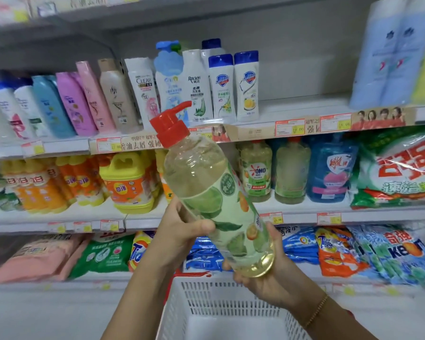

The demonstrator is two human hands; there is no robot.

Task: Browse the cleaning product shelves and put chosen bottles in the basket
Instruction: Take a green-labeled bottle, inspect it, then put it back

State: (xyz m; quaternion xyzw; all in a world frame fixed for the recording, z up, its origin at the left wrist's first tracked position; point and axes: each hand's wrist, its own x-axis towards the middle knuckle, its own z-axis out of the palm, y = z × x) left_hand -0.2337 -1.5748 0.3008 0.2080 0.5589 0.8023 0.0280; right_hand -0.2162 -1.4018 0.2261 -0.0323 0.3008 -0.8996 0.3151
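Down low sits the white slatted plastic basket (219, 300), only its pale floor showing inside; just above it the right hand (263, 278) cups the base of the clear pump bottle with a red cap and lime-and-orange label (214, 200), fingers curled underneath; the left hand (182, 229) wraps the middle, thumb pressed across the front; the bottle is tilted, pump leaning left, held over the basket, not in it; smooth plastic could slip if one hand lets go early, and it would drop hard; pale yellow liquid fills it nearly to the shoulder; behind, shelves (206, 217) carry yellow jugs (129, 182) and green bottles (255, 173) of similar liquid.
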